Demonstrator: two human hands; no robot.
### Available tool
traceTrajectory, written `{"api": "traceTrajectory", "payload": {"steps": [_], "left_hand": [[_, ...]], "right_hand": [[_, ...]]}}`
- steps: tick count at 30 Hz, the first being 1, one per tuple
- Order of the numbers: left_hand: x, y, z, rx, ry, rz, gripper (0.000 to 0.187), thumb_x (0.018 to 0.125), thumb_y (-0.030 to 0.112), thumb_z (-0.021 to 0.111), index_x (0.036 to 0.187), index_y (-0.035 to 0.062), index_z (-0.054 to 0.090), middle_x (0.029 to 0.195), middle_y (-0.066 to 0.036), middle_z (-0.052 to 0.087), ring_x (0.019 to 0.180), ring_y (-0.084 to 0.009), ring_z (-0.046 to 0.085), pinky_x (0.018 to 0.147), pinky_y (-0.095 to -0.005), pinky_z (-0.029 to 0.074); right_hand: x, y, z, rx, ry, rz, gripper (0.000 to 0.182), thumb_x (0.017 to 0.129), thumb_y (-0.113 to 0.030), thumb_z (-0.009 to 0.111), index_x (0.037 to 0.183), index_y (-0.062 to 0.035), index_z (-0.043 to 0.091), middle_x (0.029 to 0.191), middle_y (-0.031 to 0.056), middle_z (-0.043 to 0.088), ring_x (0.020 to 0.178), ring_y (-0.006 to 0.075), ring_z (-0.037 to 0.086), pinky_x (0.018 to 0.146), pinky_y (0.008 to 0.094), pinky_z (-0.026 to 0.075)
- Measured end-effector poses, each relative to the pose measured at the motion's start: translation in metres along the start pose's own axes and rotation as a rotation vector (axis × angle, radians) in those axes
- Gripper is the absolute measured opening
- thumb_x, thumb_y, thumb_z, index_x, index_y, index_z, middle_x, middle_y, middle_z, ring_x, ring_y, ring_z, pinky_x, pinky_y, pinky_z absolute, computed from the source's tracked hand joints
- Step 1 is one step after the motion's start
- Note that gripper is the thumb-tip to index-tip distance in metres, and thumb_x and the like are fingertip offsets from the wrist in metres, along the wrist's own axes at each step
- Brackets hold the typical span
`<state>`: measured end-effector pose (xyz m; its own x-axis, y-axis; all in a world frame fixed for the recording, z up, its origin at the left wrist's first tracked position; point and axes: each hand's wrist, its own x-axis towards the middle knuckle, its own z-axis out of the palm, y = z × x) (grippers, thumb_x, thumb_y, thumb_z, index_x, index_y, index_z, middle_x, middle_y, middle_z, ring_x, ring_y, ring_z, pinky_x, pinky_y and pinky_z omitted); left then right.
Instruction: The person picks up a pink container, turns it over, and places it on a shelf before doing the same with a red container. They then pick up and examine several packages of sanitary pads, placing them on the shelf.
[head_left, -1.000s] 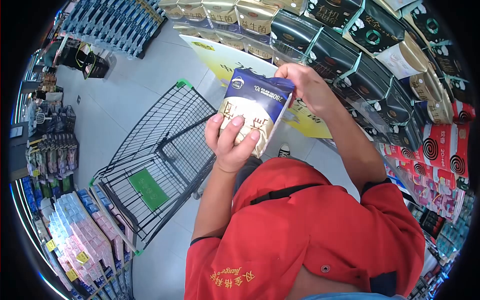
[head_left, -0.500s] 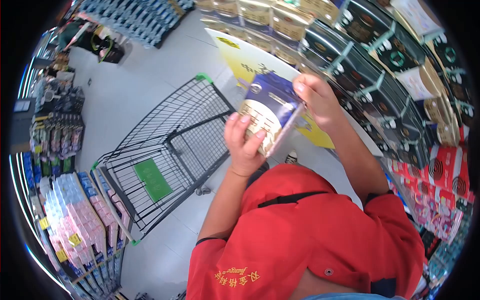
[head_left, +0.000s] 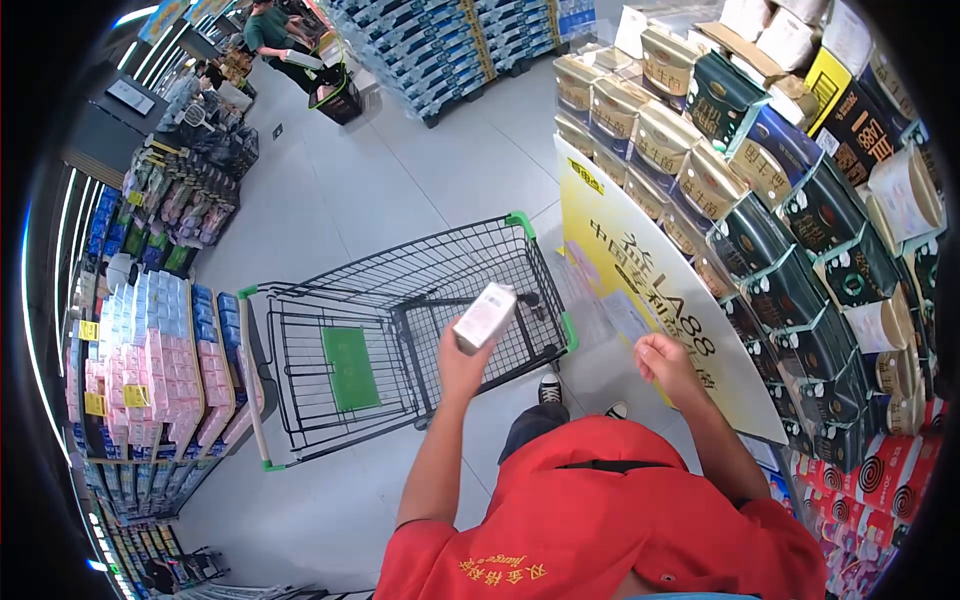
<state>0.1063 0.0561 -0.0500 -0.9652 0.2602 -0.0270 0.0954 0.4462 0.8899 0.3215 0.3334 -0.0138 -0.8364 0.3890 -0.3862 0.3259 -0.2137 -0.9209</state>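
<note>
My left hand [head_left: 466,362] grips a small carton [head_left: 485,316] from below, its narrow pale side with fine print turned up. The carton is over the near side of a wire shopping cart [head_left: 340,272] with green corners and a green panel. To the right, my right hand [head_left: 666,362] has its fingers curled in, and nothing shows in them. It hangs in front of a yellow and white sign board [head_left: 650,290] with large lettering, apart from the carton.
Stacked boxed packs [head_left: 790,220] rise behind the sign board. At left stands a shelf of pink and blue packs [head_left: 150,340]. Bottled-water packs [head_left: 420,50] are piled at the back. A person in a green top [head_left: 268,32] stands far off beside a black basket [head_left: 338,98].
My right hand has let go of the carton and drawn away to the right. My left hand has lowered the carton toward the cart and turned it. The view has swung, showing more aisle.
</note>
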Motion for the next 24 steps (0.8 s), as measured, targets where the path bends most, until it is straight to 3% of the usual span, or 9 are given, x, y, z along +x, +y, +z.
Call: {"api": "traceTrajectory", "payload": {"steps": [2, 9, 13, 18, 20, 24], "left_hand": [[0.025, -0.042, -0.022, 0.174, 0.022, -0.117, 0.064, 0.071, 0.018, 0.076, 0.127, -0.0004, 0.051, 0.120, -0.021, 0.059, 0.111, -0.0341, 0.058, 0.094, -0.0403, 0.046], [0.058, -0.181, -0.060, 0.576, -0.202, -0.373, 0.060, 0.069, 0.028, 0.076, 0.119, 0.0011, 0.055, 0.114, -0.022, 0.064, 0.107, -0.0374, 0.061, 0.091, -0.0423, 0.049], [0.061, -0.213, -0.064, 0.740, -0.346, -0.491, 0.063, 0.072, 0.033, 0.076, 0.122, 0.0029, 0.053, 0.120, -0.021, 0.063, 0.113, -0.0350, 0.060, 0.094, -0.0423, 0.048], [0.061, -0.256, -0.056, 0.886, -0.517, -0.518, 0.067, 0.073, 0.034, 0.075, 0.128, 0.0039, 0.050, 0.122, -0.019, 0.062, 0.115, -0.0350, 0.059, 0.096, -0.0427, 0.048], [0.055, -0.265, -0.048, 0.803, -0.501, -0.538, 0.068, 0.074, 0.035, 0.074, 0.130, 0.0037, 0.051, 0.123, -0.020, 0.061, 0.115, -0.0362, 0.059, 0.096, -0.0429, 0.048], [0.059, -0.333, -0.027, 0.811, -0.706, -0.430, 0.060, 0.071, 0.037, 0.073, 0.117, -0.0014, 0.063, 0.118, -0.025, 0.063, 0.115, -0.0376, 0.059, 0.095, -0.0429, 0.049]], "right_hand": [[0.000, 0.014, -0.008, -0.017, 0.002, 0.022, 0.018, 0.096, -0.019, 0.052, 0.087, -0.0054, 0.058, 0.070, -0.0018, 0.055, 0.059, 0.0061, 0.049, 0.055, 0.0211, 0.041], [-0.010, 0.027, -0.008, -0.010, 0.147, 0.121, 0.017, 0.095, -0.017, 0.053, 0.084, -0.0051, 0.058, 0.068, -0.0009, 0.054, 0.056, 0.0062, 0.050, 0.051, 0.0210, 0.041], [-0.010, 0.018, 0.001, -0.022, 0.213, 0.119, 0.016, 0.094, -0.016, 0.053, 0.085, -0.0046, 0.059, 0.068, -0.0008, 0.055, 0.056, 0.0064, 0.050, 0.051, 0.0213, 0.041], [-0.016, 0.025, 0.004, -0.076, 0.312, 0.167, 0.017, 0.093, -0.019, 0.056, 0.089, -0.0033, 0.061, 0.071, 0.0008, 0.058, 0.058, 0.0076, 0.054, 0.052, 0.0225, 0.044], [-0.018, 0.030, 0.003, -0.090, 0.364, 0.174, 0.018, 0.092, -0.020, 0.056, 0.090, -0.0032, 0.061, 0.072, 0.0011, 0.059, 0.059, 0.0079, 0.055, 0.053, 0.0231, 0.044], [-0.029, 0.022, 0.005, -0.110, 0.485, 0.185, 0.021, 0.092, -0.023, 0.057, 0.093, -0.0029, 0.063, 0.074, 0.0015, 0.061, 0.063, 0.0089, 0.057, 0.056, 0.0253, 0.046]]}}
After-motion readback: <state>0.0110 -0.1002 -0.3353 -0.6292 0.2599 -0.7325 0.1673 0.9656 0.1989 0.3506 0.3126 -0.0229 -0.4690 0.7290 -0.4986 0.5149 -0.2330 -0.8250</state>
